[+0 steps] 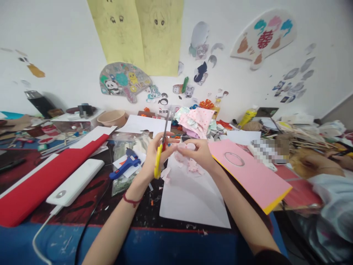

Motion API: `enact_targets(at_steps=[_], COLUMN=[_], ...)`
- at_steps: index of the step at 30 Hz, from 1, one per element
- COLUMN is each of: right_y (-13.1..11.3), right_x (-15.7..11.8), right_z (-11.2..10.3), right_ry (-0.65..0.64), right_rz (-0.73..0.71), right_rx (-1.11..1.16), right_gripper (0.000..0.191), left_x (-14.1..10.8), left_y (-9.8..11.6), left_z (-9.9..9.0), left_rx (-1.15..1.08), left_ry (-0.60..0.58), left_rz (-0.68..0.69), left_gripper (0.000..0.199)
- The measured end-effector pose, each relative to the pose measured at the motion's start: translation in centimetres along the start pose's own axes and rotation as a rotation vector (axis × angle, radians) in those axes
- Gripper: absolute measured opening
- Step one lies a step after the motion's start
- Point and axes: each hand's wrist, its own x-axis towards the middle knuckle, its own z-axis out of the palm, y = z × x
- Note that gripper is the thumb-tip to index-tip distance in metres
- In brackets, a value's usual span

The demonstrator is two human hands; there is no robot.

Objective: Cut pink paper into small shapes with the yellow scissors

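My left hand [151, 156] is closed round a pair of yellow-handled scissors [158, 162], whose blades point up and away from me. Its thumb also meets the small pale pink paper piece [190, 146] that my right hand [202, 154] pinches between thumb and fingers. Both hands hover over a white sheet of paper [193, 202]. Thin pink cut pieces [194, 167] lie on that sheet below the fingers, and a pink scrap [165, 175] rests by its left edge. The exact outline of the held piece is partly hidden by my fingers.
Left: a blue glue gun [125, 165] on a plastic bag, a white power bank [75, 182] with cable, and a long red strip [55, 176]. Right: a pink sheet [248, 171] and another person's arm [317, 163]. Crumpled patterned cloth [197, 119] sits behind my hands.
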Motion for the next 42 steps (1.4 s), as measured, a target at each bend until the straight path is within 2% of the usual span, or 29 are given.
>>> enact_targets(at_steps=[3,6,14,17,23,30,33,38,42], right_y=[2.1,3.2,3.4,3.9,4.3,4.5,4.6,4.6,4.4], right_x=[-0.3,-0.7,-1.5,-1.8,-2.2,-2.3,-2.4,-2.6,-2.5], right_z=[0.9,1.3,1.6,1.6,1.3,1.5,1.8,1.8,1.9], right_ry=[0.010,-0.005,-0.086,-0.056,0.067,0.051,0.049,0.122,0.122], right_rz=[-0.003,0.018,0.144,0.142,0.118,0.128,0.129,0.108,0.119], right_rx=[0.010,0.007,0.035,0.067,0.065,0.077,0.100,0.072,0.070], right_gripper=[0.026,0.025,0.021,0.020,0.019,0.022,0.022,0.031,0.032], left_x=[-0.7,-1.4,-2.5,-2.5,-2.7,-3.0,-2.9,-2.9,-2.8], left_y=[-0.4,-1.0,-1.4,-1.4,-1.2,-1.6,-1.5,-1.0,-0.9], left_z=[0.6,0.8,0.7,0.6,0.5,0.7,0.7,0.8,0.7], left_rx=[-0.064,-0.088,-0.008,-0.034,-0.018,0.029,0.017,0.072,0.029], left_ry=[0.003,0.003,0.130,0.154,0.111,0.154,0.134,0.117,0.132], left_rz=[0.030,0.029,-0.047,-0.050,-0.030,-0.023,-0.044,-0.041,-0.065], left_gripper=[0.045,0.039,0.041,0.044,0.041,0.036,0.038,0.035,0.035])
